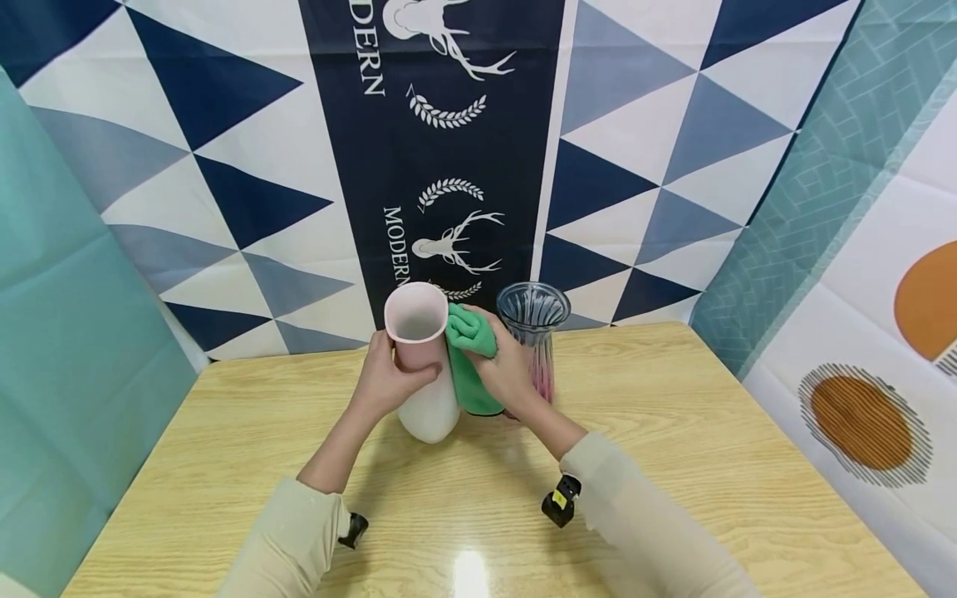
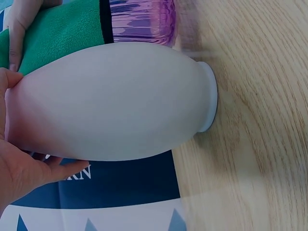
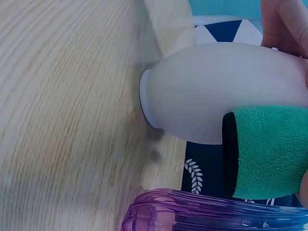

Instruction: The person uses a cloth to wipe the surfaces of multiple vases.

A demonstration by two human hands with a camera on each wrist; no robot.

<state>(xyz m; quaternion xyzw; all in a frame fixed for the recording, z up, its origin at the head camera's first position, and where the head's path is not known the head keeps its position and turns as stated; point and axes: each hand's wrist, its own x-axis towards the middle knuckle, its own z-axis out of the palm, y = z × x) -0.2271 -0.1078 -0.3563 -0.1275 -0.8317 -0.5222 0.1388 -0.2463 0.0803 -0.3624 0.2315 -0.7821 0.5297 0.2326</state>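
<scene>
A tall vase [image 1: 429, 409], pink at the neck and white below, is in the middle of the head view. My left hand [image 1: 387, 379] grips its neck, thumb across the front and fingers round the far left side. In the left wrist view the white foot of the vase [image 2: 115, 101] is close to the wooden table. My right hand [image 1: 510, 370] holds a bunched green cloth [image 1: 476, 384] with a dark edge against the vase's right side. Just right of that hand stands a ribbed glass vase [image 1: 534, 309], blue at the flared rim and pink lower down, partly hidden by the hand.
The wooden table [image 1: 635, 415] ends at the back against a patterned fabric wall [image 1: 284, 199] with triangles and deer prints. Teal cloth [image 1: 60, 332] hangs at the left, and white fabric with brown ovals [image 1: 807, 498] at the right.
</scene>
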